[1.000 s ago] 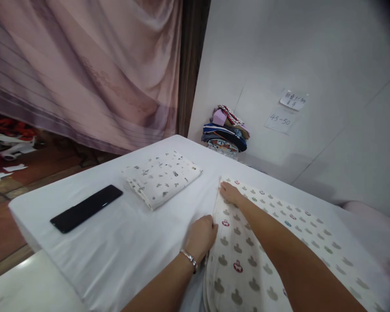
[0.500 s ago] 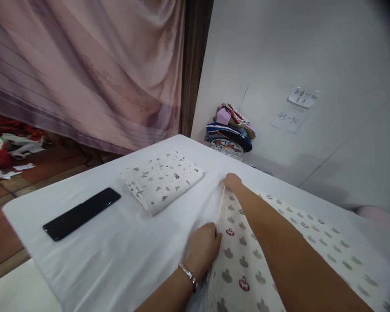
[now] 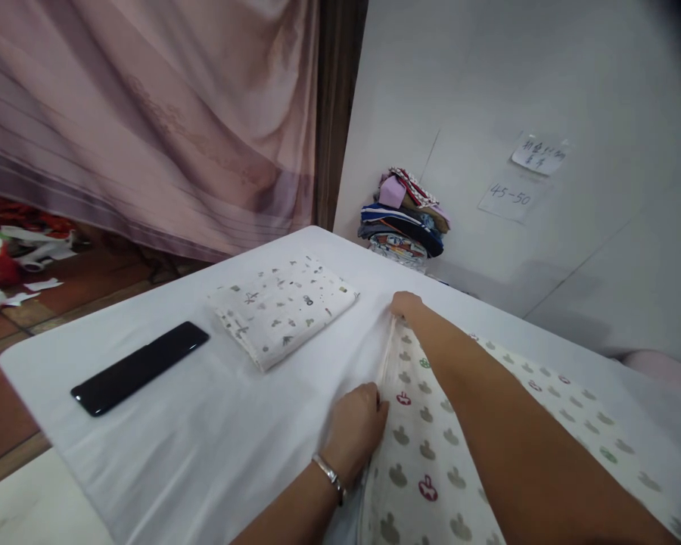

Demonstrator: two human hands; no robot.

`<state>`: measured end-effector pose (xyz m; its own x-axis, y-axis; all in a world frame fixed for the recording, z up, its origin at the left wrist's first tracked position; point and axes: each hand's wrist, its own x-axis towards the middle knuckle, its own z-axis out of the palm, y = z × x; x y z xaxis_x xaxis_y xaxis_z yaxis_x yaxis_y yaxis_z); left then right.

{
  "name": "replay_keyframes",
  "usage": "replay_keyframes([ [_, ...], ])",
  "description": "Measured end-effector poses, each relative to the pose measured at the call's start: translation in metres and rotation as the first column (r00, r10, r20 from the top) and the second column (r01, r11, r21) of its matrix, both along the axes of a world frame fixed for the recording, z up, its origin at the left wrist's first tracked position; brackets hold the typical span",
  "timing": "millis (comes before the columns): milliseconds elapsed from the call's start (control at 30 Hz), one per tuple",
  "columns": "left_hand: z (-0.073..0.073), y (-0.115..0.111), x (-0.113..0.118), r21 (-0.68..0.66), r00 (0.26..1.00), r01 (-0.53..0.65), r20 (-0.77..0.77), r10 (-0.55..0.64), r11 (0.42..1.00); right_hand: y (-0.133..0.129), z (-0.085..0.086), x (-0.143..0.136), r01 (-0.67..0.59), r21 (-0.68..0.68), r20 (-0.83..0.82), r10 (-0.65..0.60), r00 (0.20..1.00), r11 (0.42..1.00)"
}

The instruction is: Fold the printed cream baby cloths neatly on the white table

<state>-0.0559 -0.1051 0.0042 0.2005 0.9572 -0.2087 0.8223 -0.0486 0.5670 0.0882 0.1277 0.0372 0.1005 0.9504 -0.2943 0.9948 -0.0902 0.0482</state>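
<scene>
A cream cloth [image 3: 425, 431] printed with grey, red and green rabbit heads lies across the right side of the white-covered table [image 3: 216, 446]. My left hand [image 3: 356, 424], with a silver bracelet at its wrist, is closed on the cloth's left edge. Farther off, my right hand [image 3: 407, 306] grips the far corner of the same cloth, its fingers partly hidden. My right forearm crosses over the cloth and covers its middle. To the left of both hands, a folded white cloth [image 3: 287, 310] with small grey prints lies flat.
A black phone [image 3: 141, 369] lies near the table's left edge. Behind the table, a pile of folded clothes [image 3: 402, 219] stands against the white wall, which bears paper notes [image 3: 508, 198]. A pink curtain [image 3: 204, 113] hangs at the back left, with clutter on the tiled floor beneath.
The view has shifted slightly. Both hands keep their grip on the cloth's left edge and far corner, with hardly any movement; the folded cloth and phone stay in place.
</scene>
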Motion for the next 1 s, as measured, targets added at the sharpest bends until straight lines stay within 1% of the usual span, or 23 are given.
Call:
replay_keyframes([
  [200,-0.003,0.001,0.001,0.022,1.000,-0.010,0.008,0.010,1.000,-0.010,-0.016,0.001,0.030,0.184,-0.091,-0.014,0.996,0.982],
  [300,-0.005,0.001,0.002,0.010,1.000,-0.015,-0.004,0.016,1.000,-0.011,-0.023,0.007,0.074,0.228,-0.159,-0.038,0.987,0.971],
  [433,-0.008,0.001,0.002,0.034,1.000,-0.024,-0.019,0.024,0.999,-0.018,-0.024,0.017,0.098,0.278,-0.271,-0.020,0.962,0.955],
  [500,-0.010,0.001,0.001,0.065,1.000,-0.016,-0.018,0.018,0.998,-0.033,-0.025,0.021,0.089,0.317,-0.321,0.019,0.947,0.944],
  [567,-0.011,0.002,0.001,0.080,1.000,-0.004,-0.020,0.005,0.997,-0.057,-0.028,0.023,0.065,0.362,-0.351,0.071,0.934,0.930],
  [633,-0.011,0.002,0.001,0.088,1.000,0.007,-0.029,-0.004,0.996,-0.089,-0.036,0.023,0.025,0.397,-0.361,0.131,0.923,0.917],
  [700,-0.010,0.003,0.001,0.100,0.999,0.006,-0.043,-0.002,0.995,-0.118,-0.046,0.021,-0.044,0.410,-0.355,0.204,0.912,0.911],
  [767,-0.009,0.004,0.002,0.116,0.998,0.005,-0.056,0.001,0.993,-0.139,-0.055,0.017,-0.121,0.408,-0.332,0.271,0.904,0.905],
  [867,-0.008,0.004,0.003,0.132,0.998,0.007,-0.069,0.002,0.991,-0.150,-0.059,0.013,-0.181,0.373,-0.295,0.301,0.907,0.910],
  [933,-0.007,0.004,0.002,0.135,0.998,0.011,-0.069,-0.001,0.991,-0.150,-0.054,0.011,-0.180,0.330,-0.289,0.280,0.915,0.927],
  [1000,-0.007,0.004,0.002,0.139,0.998,0.014,-0.066,-0.005,0.990,-0.157,-0.048,0.010,-0.165,0.308,-0.278,0.254,0.926,0.937],
])
